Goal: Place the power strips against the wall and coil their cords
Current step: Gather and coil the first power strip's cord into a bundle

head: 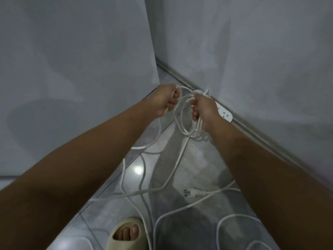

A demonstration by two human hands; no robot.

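A white power strip (224, 112) lies on the floor against the right wall's baseboard, partly hidden behind my right hand. My right hand (203, 109) is closed around a few loops of its white cord (183, 123), held above the floor. My left hand (166, 100) grips a strand of the same cord a little to the left, level with the right hand. From the hands the cord trails down and sprawls over the floor. A white plug (193, 192) rests on the floor between my forearms.
A grey panel (72, 78) stands on the left and meets the right wall (261, 60) in a corner. The floor (198, 168) is glossy tile. More loose cord loops (180, 226) lie near a foot in a beige slipper (126, 233).
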